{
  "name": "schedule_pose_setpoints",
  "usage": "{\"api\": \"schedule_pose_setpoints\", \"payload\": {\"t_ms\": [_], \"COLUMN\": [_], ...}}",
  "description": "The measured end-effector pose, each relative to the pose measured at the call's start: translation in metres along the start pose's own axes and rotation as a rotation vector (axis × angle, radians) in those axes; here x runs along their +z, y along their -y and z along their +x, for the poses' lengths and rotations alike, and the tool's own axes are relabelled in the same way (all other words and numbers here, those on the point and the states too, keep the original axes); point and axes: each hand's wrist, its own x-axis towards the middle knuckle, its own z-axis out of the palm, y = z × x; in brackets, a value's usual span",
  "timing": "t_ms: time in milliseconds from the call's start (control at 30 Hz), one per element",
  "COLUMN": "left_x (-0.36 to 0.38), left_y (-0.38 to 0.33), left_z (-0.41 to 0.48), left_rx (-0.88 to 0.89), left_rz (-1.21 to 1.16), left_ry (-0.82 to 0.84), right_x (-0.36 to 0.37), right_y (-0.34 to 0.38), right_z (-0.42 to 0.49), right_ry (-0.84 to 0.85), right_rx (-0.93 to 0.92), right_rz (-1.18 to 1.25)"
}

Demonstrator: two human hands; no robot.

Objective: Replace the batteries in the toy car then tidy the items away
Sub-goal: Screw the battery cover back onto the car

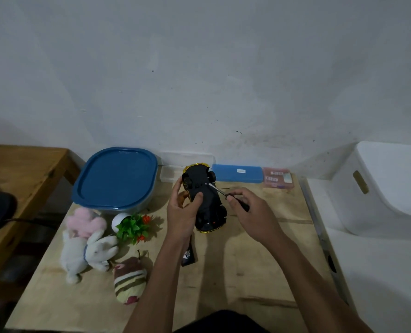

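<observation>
The toy car [205,195], black underneath with a gold body, is turned underside up and tilted above the table. My left hand [181,210] grips it from the left, thumb pressed on the underside. My right hand [250,212] holds a small black-handled screwdriver [226,193]; its metal tip touches the car's underside near the far wheel. A pink battery pack [278,178] lies at the back right of the table.
A blue-lidded container [116,179] stands back left, a clear box [173,169] and a blue case [238,173] by the wall. Plush rabbit [89,246], fake plant [133,227], striped plush [130,280] and a black pouch [188,253] lie front left. White bin [387,188] at right.
</observation>
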Motion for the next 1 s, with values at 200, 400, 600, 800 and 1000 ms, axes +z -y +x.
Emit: {"api": "schedule_pose_setpoints", "payload": {"t_ms": [200, 400, 600, 800, 1000], "left_x": [-0.0009, -0.0011, -0.0001, -0.0002, 0.0], "left_y": [-0.0025, -0.0039, -0.0032, -0.0039, -0.0036], "left_z": [-0.0023, -0.0035, -0.0055, -0.0068, -0.0067], "left_rx": [0.021, 0.05, 0.061, 0.062, 0.069], "left_rz": [0.024, 0.059, 0.075, 0.092, 0.096], "left_ry": [0.004, 0.03, 0.051, 0.061, 0.06], "right_x": [0.0006, 0.0004, 0.0014, 0.0013, -0.0014], "right_y": [0.0027, 0.0033, -0.0003, -0.0015, 0.0046], "right_z": [0.0, -0.0008, -0.0017, -0.003, -0.004], "right_ry": [-0.009, -0.004, 0.009, 0.011, -0.01], "right_rx": [-0.013, -0.014, -0.001, 0.023, 0.042], "right_rz": [-0.015, -0.022, -0.004, 0.053, 0.091]}}
